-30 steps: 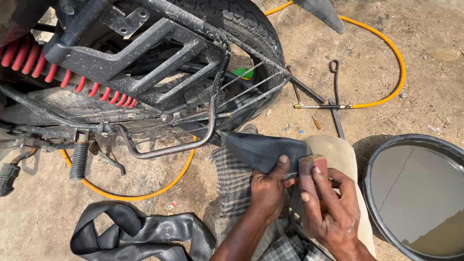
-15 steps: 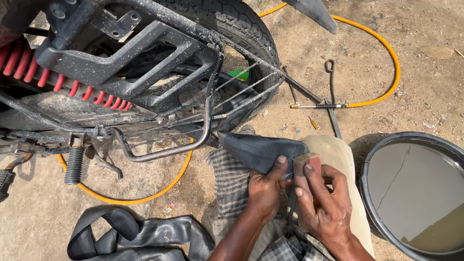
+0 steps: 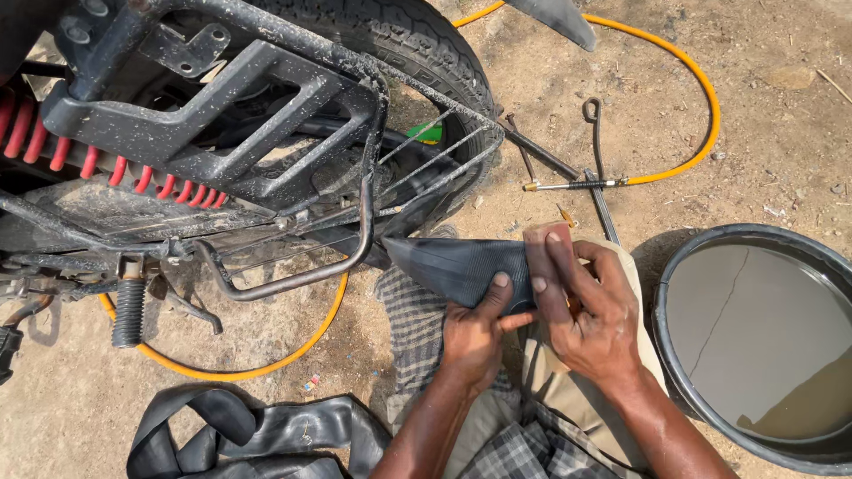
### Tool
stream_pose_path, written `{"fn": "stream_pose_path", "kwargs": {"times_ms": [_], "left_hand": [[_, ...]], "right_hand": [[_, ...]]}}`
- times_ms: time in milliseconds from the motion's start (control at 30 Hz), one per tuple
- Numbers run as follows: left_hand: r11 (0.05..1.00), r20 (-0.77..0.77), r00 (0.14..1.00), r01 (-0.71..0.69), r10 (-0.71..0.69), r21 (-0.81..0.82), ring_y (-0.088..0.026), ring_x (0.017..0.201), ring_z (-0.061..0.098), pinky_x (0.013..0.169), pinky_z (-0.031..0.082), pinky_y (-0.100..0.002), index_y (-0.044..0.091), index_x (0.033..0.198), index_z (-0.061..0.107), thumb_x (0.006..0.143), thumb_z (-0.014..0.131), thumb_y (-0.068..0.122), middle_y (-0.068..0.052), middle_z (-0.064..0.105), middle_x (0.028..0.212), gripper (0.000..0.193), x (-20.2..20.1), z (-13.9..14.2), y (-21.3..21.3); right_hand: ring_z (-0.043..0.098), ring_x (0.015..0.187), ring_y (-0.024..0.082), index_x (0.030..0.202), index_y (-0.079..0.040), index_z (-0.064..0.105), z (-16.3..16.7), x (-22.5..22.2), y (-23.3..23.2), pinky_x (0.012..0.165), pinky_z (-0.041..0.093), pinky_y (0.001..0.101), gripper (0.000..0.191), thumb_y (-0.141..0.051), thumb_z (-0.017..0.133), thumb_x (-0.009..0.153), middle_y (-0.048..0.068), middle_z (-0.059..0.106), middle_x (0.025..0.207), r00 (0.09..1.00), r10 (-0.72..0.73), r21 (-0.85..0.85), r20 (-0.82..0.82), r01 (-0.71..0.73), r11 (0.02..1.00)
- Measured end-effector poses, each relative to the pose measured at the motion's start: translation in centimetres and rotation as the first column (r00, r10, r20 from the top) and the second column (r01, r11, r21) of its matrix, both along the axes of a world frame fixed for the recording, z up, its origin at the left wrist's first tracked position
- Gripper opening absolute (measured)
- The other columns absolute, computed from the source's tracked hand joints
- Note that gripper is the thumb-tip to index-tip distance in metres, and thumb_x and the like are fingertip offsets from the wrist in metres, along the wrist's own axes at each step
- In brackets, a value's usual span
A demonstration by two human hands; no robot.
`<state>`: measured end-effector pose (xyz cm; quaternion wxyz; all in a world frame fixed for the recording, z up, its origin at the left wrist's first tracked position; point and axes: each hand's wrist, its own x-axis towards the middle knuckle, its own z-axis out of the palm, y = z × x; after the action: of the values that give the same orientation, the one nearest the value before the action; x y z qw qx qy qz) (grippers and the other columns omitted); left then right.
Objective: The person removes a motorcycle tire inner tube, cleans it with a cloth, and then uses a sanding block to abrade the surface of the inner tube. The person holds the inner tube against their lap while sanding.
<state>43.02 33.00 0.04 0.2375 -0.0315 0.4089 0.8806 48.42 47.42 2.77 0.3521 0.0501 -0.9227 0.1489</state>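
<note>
Landmark: the black inner tube (image 3: 461, 266), stretched flat over the person's knee at the lower middle of the view, is taken as the reference for every place below.
Left hand (image 3: 470, 341): it is pressed on the near edge of the inner tube, fingers spread and thumb laid along the rubber, so the tube is held down under an open palm.
Right hand (image 3: 590, 310): it is closed on a small brownish rubbing block (image 3: 546, 266), which is held against the right end of the inner tube by the fingertips.
Tube edges: the left tip runs in under the motorcycle's wire side guard (image 3: 435, 160); the upper edge lies just below that guard, and little room is left there.
Rear tyre (image 3: 417, 44): it is seen above the inner tube, close behind the guard.
Water basin (image 3: 683, 266): a round dark basin of murky water stands right of the inner tube, near the right hand but apart from it.
Open ground: bare dirt is left above and right of the inner tube, crossed by an orange hose (image 3: 692, 89) and thin metal tools (image 3: 568, 185).
Second tube (image 3: 257, 435): a slack black tube lies heaped on the ground, below and left of the inner tube, well apart.
Colour marks: a small green object (image 3: 432, 133) shows behind the guard, above the inner tube; a red coil spring (image 3: 53, 151) is seen far up to the left. No writing can be told on either.
</note>
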Motion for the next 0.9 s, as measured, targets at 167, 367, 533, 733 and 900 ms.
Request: {"fn": "stream_pose_path", "kwargs": {"times_ms": [167, 367, 533, 733, 900], "left_hand": [[0.997, 0.064, 0.995, -0.076, 0.078, -0.033, -0.025, 0.096, 0.074, 0.075, 0.068, -0.045, 0.0, 0.123, 0.058, 0.093, 0.067, 0.018, -0.012, 0.07, 0.112, 0.037, 0.4, -0.1, 0.4], [0.995, 0.003, 0.995, -0.103, 0.103, -0.014, -0.026, 0.095, 0.068, 0.076, 0.059, -0.04, -0.004, 0.13, 0.057, 0.102, 0.07, 0.016, -0.017, 0.067, 0.116, 0.036, 0.5, -0.3, 0.6], [0.995, 0.045, 0.994, -0.1, 0.101, -0.027, -0.02, 0.095, 0.075, 0.075, 0.069, -0.038, 0.003, 0.12, 0.061, 0.088, 0.069, 0.02, -0.008, 0.072, 0.111, 0.037, 0.9, -1.1, 1.3], [0.988, 0.005, 0.99, -0.142, 0.142, -0.067, -0.02, 0.088, 0.061, 0.07, 0.055, -0.033, -0.006, 0.127, 0.06, 0.108, 0.07, 0.021, -0.014, 0.066, 0.107, 0.034, 0.6, -2.4, 1.2], [0.992, 0.008, 0.993, -0.118, 0.118, -0.046, -0.017, 0.092, 0.073, 0.076, 0.061, -0.031, 0.001, 0.123, 0.062, 0.094, 0.068, 0.023, -0.011, 0.073, 0.113, 0.036, 0.8, -2.0, 1.6]], "right_hand": [[0.066, 0.096, 0.031, 0.141, 0.001, 0.061, 0.7, 0.3, 0.1, 0.074, 0.055, 0.0383, 0.049, -0.017, 0.07, 0.096, 0.022, 0.063, 0.12, 0.99, -0.129, -0.485, 0.049, 0.136, 0.864], [0.061, 0.095, 0.032, 0.135, -0.005, 0.063, 0.0, 1.2, -1.8, 0.075, 0.054, 0.0399, 0.051, -0.015, 0.077, 0.086, 0.02, 0.063, 0.117, 1.0, -0.01, -0.208, 0.008, 0.011, 0.978], [0.059, 0.1, 0.032, 0.146, -0.002, 0.058, 1.2, -1.1, 0.1, 0.082, 0.051, 0.0419, 0.057, -0.016, 0.078, 0.094, 0.025, 0.057, 0.12, 0.98, -0.191, -0.45, 0.061, 0.198, 0.871], [0.059, 0.095, 0.03, 0.134, -0.005, 0.064, -0.2, 1.1, -2.9, 0.072, 0.054, 0.0372, 0.053, -0.018, 0.075, 0.084, 0.026, 0.055, 0.12, 0.996, -0.025, -0.389, 0.085, 0.056, 0.919], [0.057, 0.1, 0.033, 0.14, 0.0, 0.063, 0.9, -2.0, -0.9, 0.078, 0.052, 0.0429, 0.052, -0.019, 0.075, 0.093, 0.023, 0.059, 0.113, 0.994, -0.106, -0.294, 0.019, 0.107, 0.95]]}}
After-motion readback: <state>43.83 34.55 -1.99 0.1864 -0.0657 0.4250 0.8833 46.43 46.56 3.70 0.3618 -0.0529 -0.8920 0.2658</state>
